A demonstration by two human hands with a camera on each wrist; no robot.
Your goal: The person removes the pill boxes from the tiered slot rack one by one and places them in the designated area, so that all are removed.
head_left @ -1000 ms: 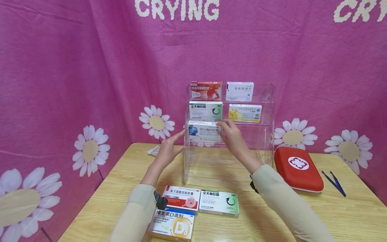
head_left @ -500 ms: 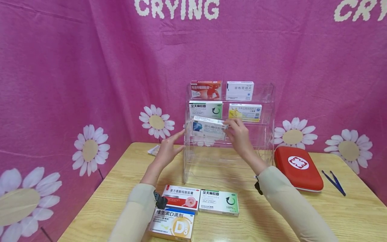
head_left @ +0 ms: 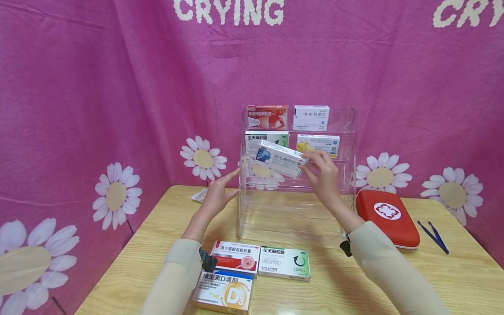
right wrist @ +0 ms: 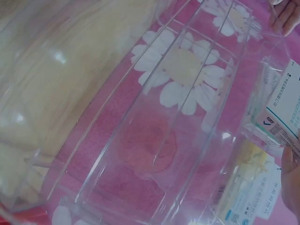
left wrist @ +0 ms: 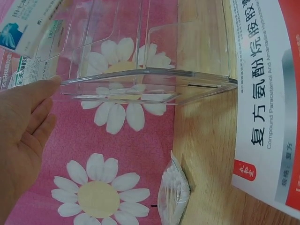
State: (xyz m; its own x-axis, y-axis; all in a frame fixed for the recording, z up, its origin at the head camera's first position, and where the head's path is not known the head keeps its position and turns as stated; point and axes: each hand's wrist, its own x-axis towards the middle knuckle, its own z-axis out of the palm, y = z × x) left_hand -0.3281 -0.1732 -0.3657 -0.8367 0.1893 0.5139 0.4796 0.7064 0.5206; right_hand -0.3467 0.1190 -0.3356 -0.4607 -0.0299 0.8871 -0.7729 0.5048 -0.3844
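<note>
My right hand (head_left: 324, 177) pinches the right end of a white medicine box (head_left: 280, 159) with a blue head picture. That box is tilted, its right end lower, in front of the clear acrylic display rack (head_left: 291, 205). In the right wrist view the medicine box (right wrist: 283, 103) shows at the right edge, with the thumb against it. My left hand (head_left: 215, 194) touches the rack's left side with its fingertips, fingers extended. The left wrist view shows this hand (left wrist: 23, 131) at the rack's edge. Behind the held box, a green-and-white box (head_left: 253, 141) is partly hidden on the second tier.
Upper tiers also hold a red box (head_left: 267, 118), a white box (head_left: 311, 118) and a yellow-and-white box (head_left: 328, 144). In front lie a red-and-white box (head_left: 235, 256), a green-and-white box (head_left: 284, 262) and a D3 box (head_left: 224, 291). A red first-aid case (head_left: 387, 218) and blue tweezers (head_left: 434, 237) lie right; cotton swabs (left wrist: 173, 192) lie left.
My right hand has lifted the white medicine box from the rack's third tier, up and to the right, tilting it. The left hand has stayed at the rack's side.
</note>
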